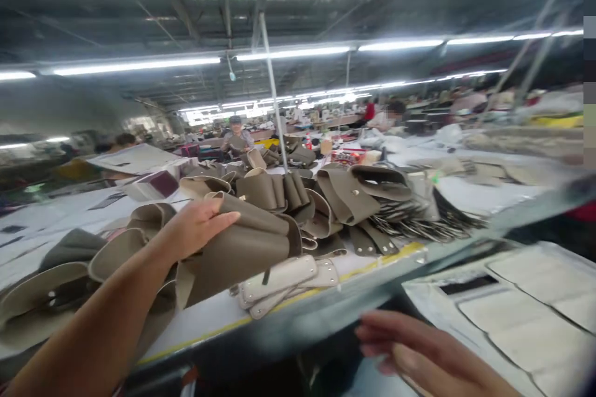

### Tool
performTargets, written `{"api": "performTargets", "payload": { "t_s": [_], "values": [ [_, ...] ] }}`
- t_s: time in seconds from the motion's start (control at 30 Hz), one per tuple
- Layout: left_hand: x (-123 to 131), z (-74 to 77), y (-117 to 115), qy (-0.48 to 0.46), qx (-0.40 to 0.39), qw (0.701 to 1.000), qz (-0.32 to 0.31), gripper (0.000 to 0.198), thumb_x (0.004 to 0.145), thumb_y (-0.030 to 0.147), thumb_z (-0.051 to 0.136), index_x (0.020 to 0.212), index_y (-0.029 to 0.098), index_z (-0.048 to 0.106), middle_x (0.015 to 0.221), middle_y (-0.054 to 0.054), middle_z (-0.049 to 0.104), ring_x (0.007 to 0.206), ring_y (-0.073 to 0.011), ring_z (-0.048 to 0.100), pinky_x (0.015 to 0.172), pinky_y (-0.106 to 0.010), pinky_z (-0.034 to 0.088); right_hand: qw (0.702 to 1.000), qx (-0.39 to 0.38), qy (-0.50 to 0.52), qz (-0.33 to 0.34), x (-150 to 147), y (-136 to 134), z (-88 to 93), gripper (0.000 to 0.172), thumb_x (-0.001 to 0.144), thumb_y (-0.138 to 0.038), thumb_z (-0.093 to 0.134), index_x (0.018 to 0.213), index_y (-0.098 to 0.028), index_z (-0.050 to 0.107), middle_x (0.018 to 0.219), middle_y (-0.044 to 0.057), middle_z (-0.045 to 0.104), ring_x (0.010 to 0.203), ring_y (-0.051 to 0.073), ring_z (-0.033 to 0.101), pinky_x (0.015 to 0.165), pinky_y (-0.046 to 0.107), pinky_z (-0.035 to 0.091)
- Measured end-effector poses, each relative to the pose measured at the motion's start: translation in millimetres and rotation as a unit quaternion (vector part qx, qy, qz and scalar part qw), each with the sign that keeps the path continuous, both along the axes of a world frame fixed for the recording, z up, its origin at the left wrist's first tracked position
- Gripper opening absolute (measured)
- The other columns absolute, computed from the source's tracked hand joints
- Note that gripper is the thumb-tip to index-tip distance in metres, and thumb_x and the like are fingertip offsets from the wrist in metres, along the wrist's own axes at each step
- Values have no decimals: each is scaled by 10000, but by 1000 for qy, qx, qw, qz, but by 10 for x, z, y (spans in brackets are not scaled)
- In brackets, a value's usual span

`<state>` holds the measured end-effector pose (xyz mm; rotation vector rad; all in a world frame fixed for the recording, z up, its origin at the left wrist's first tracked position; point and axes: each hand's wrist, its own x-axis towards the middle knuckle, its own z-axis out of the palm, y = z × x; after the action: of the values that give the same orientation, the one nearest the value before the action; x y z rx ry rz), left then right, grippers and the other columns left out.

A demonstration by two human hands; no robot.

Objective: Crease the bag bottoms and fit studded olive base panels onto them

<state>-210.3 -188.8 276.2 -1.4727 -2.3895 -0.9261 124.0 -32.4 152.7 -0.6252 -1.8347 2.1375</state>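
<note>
My left hand (pixel 198 226) reaches over the workbench and grips a folded taupe leather piece (pixel 242 248) by its top edge, thumb over the fold. That piece sits in a heap of similar curved leather pieces (pixel 274 192). Cream padded straps (pixel 279 282) lie just under and in front of it. My right hand (pixel 419 353) hangs low at the front right, below the bench edge, blurred, fingers stretched out leftward and holding nothing I can see.
A yellow-edged bench rim (pixel 326 285) runs across the front. Thin dark metal parts (pixel 419 223) fan out to the right of the pile. A pale tray or panel (pixel 526 310) lies at lower right. Other workers (pixel 236 136) sit far behind.
</note>
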Motion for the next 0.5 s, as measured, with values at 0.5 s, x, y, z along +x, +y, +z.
{"api": "performTargets", "payload": {
  "t_s": [0.5],
  "values": [
    [2226,-905,742,129,-36,879,-458,201,864,334,514,1017,204,492,815,-44,643,721,-195,619,623,-302,500,911,-152,117,-365,502,307,-67,198,675,-279,716,763,-126,625,688,35,631,616,137,561,565,222,460]
  ]
}}
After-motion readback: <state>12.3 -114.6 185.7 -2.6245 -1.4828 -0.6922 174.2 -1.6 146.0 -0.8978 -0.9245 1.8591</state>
